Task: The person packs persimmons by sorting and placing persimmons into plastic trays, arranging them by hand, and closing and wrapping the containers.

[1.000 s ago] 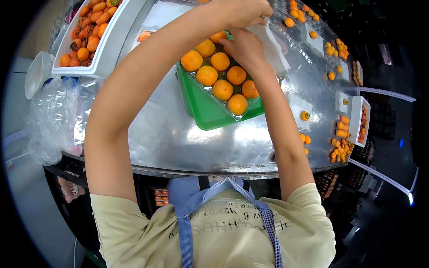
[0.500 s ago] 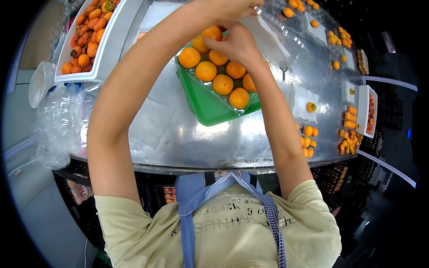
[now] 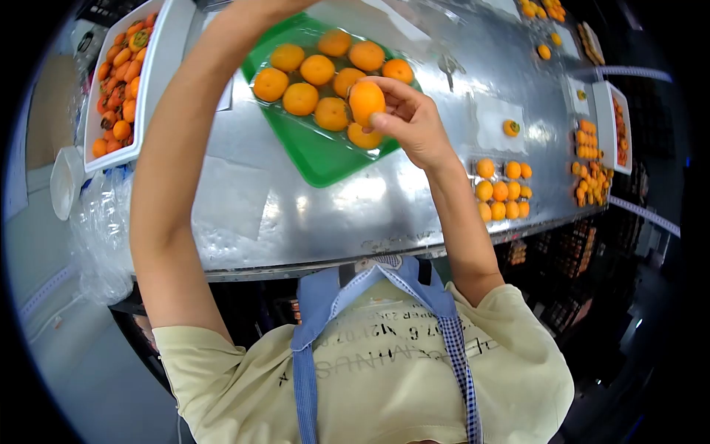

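Note:
Between the thumb and fingers of my right hand (image 3: 418,126) is an orange persimmon (image 3: 367,103). It is over the near right part of a clear plastic tray (image 3: 310,127), which holds several more persimmons (image 3: 316,69). This clear tray rests on a green tray (image 3: 322,169) that sticks out toward me. My left arm (image 3: 174,148) reaches past the left side of the trays. Its hand lies beyond the top edge of the view. Clear plastic with a white sheet (image 3: 384,16) lies at the far side, partly cut off.
At the left stands a white foam box (image 3: 157,89) full of persimmons, with crumpled plastic bags (image 3: 103,222) below it. Packed persimmons (image 3: 500,191) and a single persimmon (image 3: 511,128) on a white sheet (image 3: 484,122) sit to the right. Another white box (image 3: 621,133) is farther right.
My right hand has come from the tray's far end toward its near right side and now shows a persimmon in its fingers. My left hand has left the view at the top.

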